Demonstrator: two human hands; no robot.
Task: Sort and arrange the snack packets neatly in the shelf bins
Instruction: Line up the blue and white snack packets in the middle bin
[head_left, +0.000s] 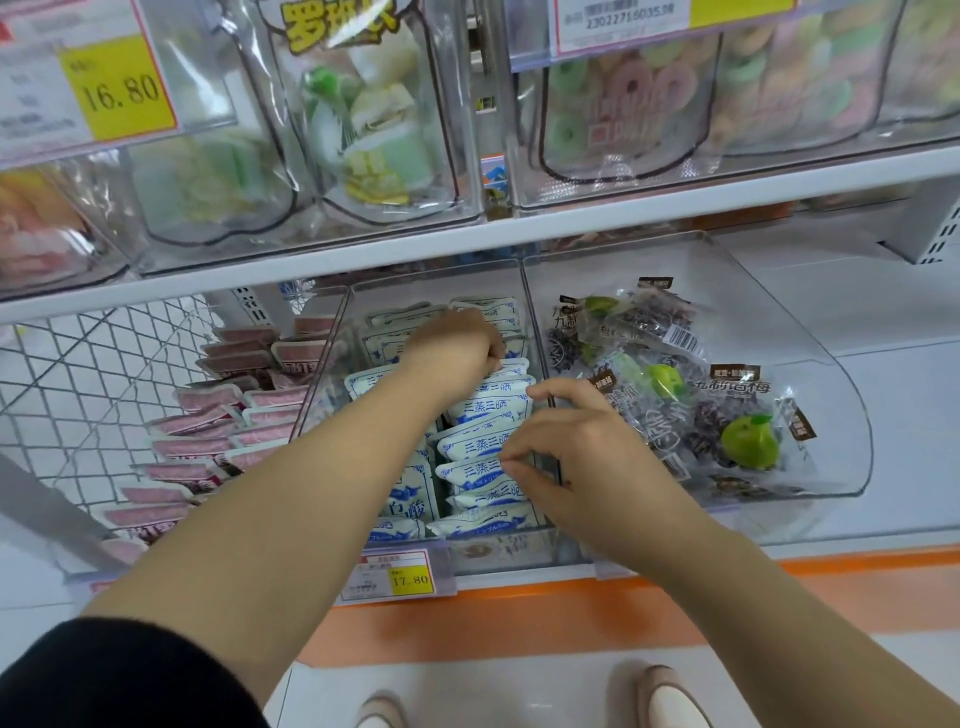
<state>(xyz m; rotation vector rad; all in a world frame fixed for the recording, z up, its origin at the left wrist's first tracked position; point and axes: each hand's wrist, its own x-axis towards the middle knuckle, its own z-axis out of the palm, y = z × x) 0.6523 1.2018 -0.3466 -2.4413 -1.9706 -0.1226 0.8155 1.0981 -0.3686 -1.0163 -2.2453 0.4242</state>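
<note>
Head view, person 1: What do the person's 2 hands do at the shelf?

Person 2: Both reach into the middle clear bin (524, 322), where white and blue packets (483, 444) stand in 2 rows. The left hand (452, 345) is curled at the back of the right row, fingers closed on packet tops, though which packet it grips cannot be told. The right hand (576, 447) hovers at the front, fingers half open and bent, tips touching a packet edge, holding nothing.

Person 1: How should the step go?

Person 2: Probably brace the back with the left hand, press the front packets upright with the right, and close gaps. The green-fruit packets (701, 410) in the right bin lie loose; the pink packets (218, 415) on the left look already stacked.
</note>
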